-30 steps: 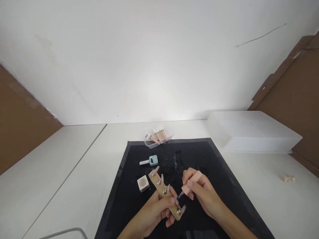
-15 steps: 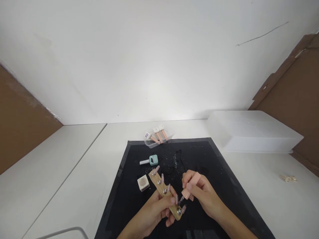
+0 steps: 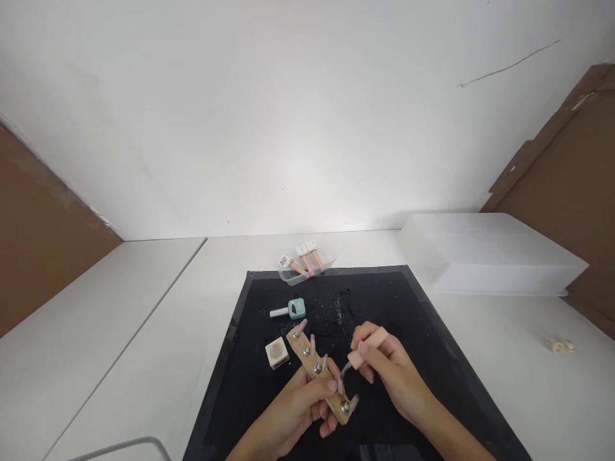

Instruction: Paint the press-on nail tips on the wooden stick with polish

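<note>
My left hand (image 3: pixel 300 410) is closed around a wooden strip (image 3: pixel 317 372) that carries several false nail tips on metal studs, tilted up and left over the black mat (image 3: pixel 394 301). My right hand (image 3: pixel 389 371) pinches a pink nail polish brush cap (image 3: pixel 368 349), its thin brush pointing down-left at a nail tip near the strip's lower end. A small square white bottle (image 3: pixel 277 352) stands just left of the strip. A mint green polish bottle (image 3: pixel 291 310) lies on its side farther back.
A clear tray with three pink-capped polish bottles (image 3: pixel 302 262) sits at the mat's far edge. A large translucent plastic box (image 3: pixel 485 256) rests at the right. A small pale object (image 3: pixel 560 346) lies on the white table at far right. A grey metal bar (image 3: pixel 120 445) curves at bottom left.
My right hand has lifted the brush slightly up and back from the lower nail tip. My left hand and the wooden strip stay nearly still.
</note>
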